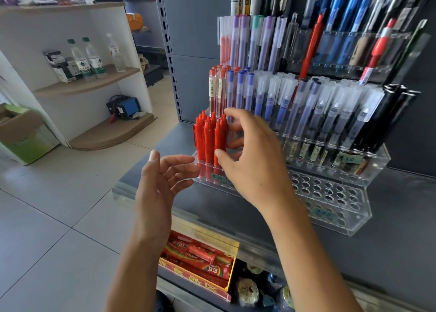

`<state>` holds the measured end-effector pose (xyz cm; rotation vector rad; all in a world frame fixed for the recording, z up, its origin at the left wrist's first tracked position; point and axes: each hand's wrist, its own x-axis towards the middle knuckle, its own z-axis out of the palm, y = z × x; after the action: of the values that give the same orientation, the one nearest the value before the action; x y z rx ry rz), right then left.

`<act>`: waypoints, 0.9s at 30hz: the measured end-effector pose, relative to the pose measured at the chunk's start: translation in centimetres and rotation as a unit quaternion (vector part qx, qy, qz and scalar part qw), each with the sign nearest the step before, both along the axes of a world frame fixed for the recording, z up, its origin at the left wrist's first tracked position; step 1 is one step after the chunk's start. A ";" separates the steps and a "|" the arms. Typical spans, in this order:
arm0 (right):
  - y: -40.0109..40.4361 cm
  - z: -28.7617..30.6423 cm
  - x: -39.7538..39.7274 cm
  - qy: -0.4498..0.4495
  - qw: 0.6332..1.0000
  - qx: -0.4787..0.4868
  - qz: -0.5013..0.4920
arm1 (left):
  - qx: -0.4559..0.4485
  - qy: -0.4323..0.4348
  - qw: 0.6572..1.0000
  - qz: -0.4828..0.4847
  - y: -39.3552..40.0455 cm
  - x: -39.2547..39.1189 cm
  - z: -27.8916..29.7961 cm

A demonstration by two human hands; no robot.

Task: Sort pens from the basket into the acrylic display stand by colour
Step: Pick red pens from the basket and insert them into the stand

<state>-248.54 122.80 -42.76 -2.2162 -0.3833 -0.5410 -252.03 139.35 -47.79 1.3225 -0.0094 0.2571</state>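
Observation:
A clear acrylic display stand [339, 198] stands in tiers on a grey shelf. Several red pens [208, 141] are bunched upright in the left end of its lower tier. My right hand [250, 156] is spread around the right side of that red bunch, thumb touching the nearest pen, fingers apart. My left hand [162, 179] hovers open just left of the stand's lower corner, fingertips near the acrylic, holding nothing. Higher tiers hold red-capped, blue, purple and black pens [306, 113]. No basket is in view.
The front tier of the stand has several vacant holes [330, 191]. A red and gold box of goods [200, 257] sits on the shelf below. A white corner shelf with water bottles [89, 59] stands to the left across a tiled floor.

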 end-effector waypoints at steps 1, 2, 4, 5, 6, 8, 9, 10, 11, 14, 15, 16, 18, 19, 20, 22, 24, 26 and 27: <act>0.0 -0.1 -0.3 0.000 1.000 -0.006 -0.006 | 0.009 -0.004 1.000 0.000 0.0 -0.2 0.0; -0.1 0.0 -0.7 -0.005 1.000 -0.008 -0.010 | 0.021 -0.007 1.000 -0.001 -0.1 -0.3 0.0; -0.3 0.0 -1.5 -0.016 1.000 -0.004 -0.014 | 0.052 -0.011 0.999 -0.002 -0.1 -0.8 0.2; -0.4 0.1 -2.0 -0.017 1.000 -0.004 -0.012 | 0.067 -0.015 0.998 -0.001 -0.1 -1.1 0.3; -0.6 0.1 -2.5 -0.016 1.000 -0.004 -0.009 | 0.082 -0.021 0.996 0.001 0.0 -1.5 0.3; -0.9 0.0 -3.5 -0.010 1.000 -0.006 -0.003 | 0.118 -0.039 0.992 -0.001 0.4 -2.5 0.4; -1.0 0.0 -4.1 -0.007 1.000 -0.010 0.002 | 0.133 -0.048 0.990 -0.003 0.6 -3.1 0.5; -1.1 0.0 -4.9 -0.005 1.000 -0.014 0.011 | 0.145 -0.054 0.988 -0.006 0.9 -4.0 0.5; -1.2 0.0 -5.6 -0.005 1.000 -0.018 0.020 | 0.156 -0.060 0.986 -0.011 1.1 -4.9 0.5; -1.6 -0.5 -8.5 -0.004 0.998 -0.039 0.041 | 0.184 -0.061 0.980 -0.037 1.5 -8.0 0.0; -1.9 -0.7 -9.7 0.002 0.998 -0.048 0.047 | 0.179 -0.055 0.981 -0.046 1.4 -9.2 -0.4; -2.2 -1.0 -10.9 0.010 0.997 -0.058 0.052 | 0.171 -0.048 0.983 -0.051 1.2 -10.3 -0.7; -3.1 -2.0 -13.5 0.031 0.995 -0.073 0.059 | 0.169 -0.025 0.983 -0.065 0.5 -12.1 -1.6; -3.5 -2.8 -14.8 0.046 0.994 -0.075 0.063 | 0.171 -0.007 0.982 -0.080 0.0 -12.9 -2.1; -4.0 -3.7 -16.2 0.064 0.993 -0.072 0.066 | 0.170 0.014 0.981 -0.095 -0.4 -13.6 -2.8; -4.9 -5.8 -19.0 0.097 0.992 -0.057 0.059 | 0.165 0.055 0.976 -0.129 -1.1 -15.2 -4.0; -5.9 -7.9 -21.8 0.131 0.990 -0.038 0.038 | 0.171 0.099 0.964 -0.180 -1.6 -16.6 -5.6; -6.9 -10.3 -24.5 0.174 0.985 -0.011 0.008 | 0.187 0.144 0.944 -0.232 -2.4 -17.7 -7.5; -7.5 -11.6 -25.8 0.200 0.980 0.000 -0.010 | 0.189 0.174 0.932 -0.256 -2.7 -18.1 -8.6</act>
<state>-274.32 115.29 -54.40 -2.2617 -0.1498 -0.0965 -270.13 136.64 -56.41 1.6800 -0.1069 -0.4478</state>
